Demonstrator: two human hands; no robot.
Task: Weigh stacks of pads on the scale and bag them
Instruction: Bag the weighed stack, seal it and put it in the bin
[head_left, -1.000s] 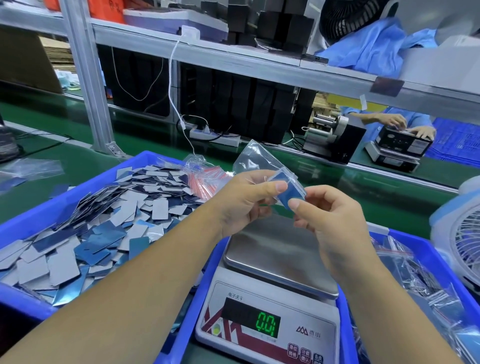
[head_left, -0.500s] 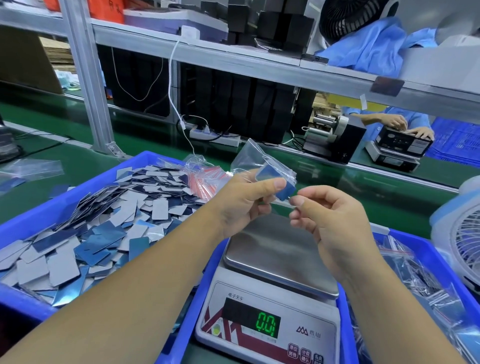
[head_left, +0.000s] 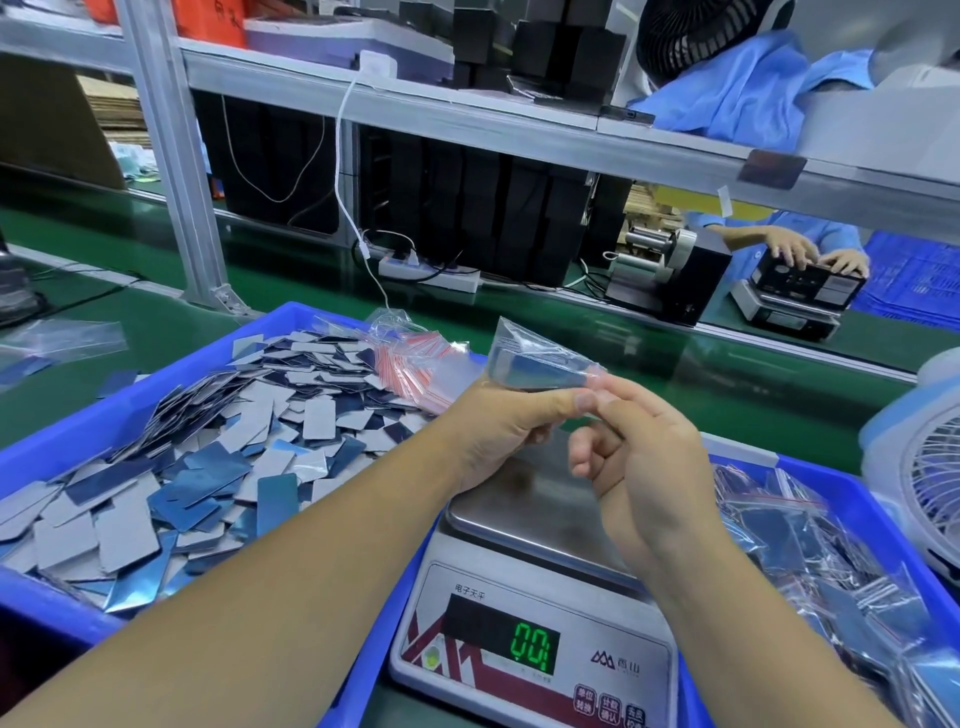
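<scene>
A clear zip bag (head_left: 524, 351) with a stack of blue pads (head_left: 535, 373) inside lies level above the scale. My left hand (head_left: 498, 431) grips the bag's lower edge with thumb on top. Beside it, my right hand (head_left: 639, 452) pinches the bag's right end between thumb and forefinger. The scale (head_left: 540, 587) has a bare steel pan and its green display reads 0.0. Loose blue and grey pads (head_left: 208, 462) fill the blue bin (head_left: 47, 441) on the left. Filled bags (head_left: 810, 561) lie in the blue bin (head_left: 852, 488) on the right.
A bundle of empty red-striped zip bags (head_left: 415, 364) rests at the left bin's far corner. A white fan (head_left: 919, 467) stands at the right edge. Behind runs a green conveyor (head_left: 623, 338), a power strip (head_left: 431, 275), and a shelf frame. Another person's hands (head_left: 810, 254) work on a second scale.
The bagged stack has turned from tilted to level. My right hand has moved up and left until its fingers pinch the bag's right end next to my left thumb.
</scene>
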